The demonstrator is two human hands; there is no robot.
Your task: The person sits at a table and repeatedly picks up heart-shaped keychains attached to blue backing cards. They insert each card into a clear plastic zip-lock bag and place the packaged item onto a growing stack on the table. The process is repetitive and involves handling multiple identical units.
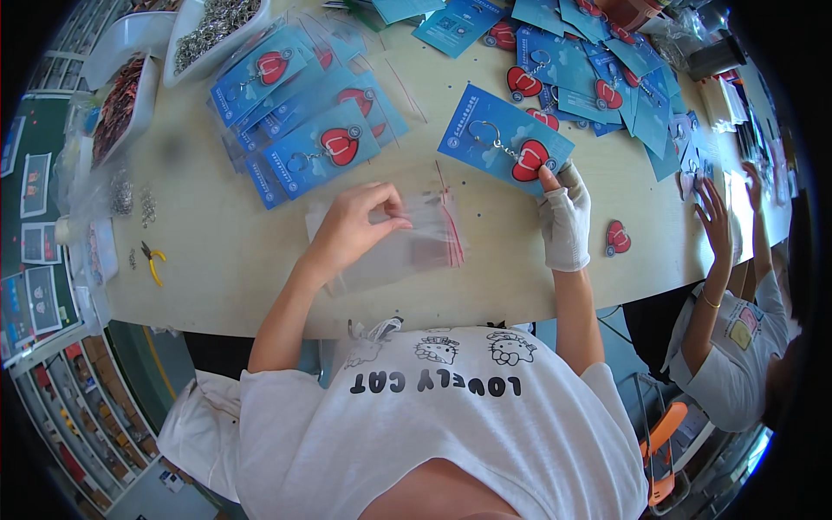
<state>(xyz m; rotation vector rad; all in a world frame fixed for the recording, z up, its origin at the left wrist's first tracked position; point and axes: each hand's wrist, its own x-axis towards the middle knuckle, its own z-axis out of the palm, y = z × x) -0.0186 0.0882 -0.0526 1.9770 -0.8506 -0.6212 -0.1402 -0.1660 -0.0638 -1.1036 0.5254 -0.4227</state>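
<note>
Blue card (pixel 501 139) bears a red heart keychain (pixel 529 160).

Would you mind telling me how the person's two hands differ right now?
The right hand wears a white fingerless glove; the left hand is bare. The right hand presses a blue card bearing a red heart keychain; the left hand pinches the top of a stack of clear bags. The right hand reaches further across the table than the left. Both rest on the tabletop.
</note>
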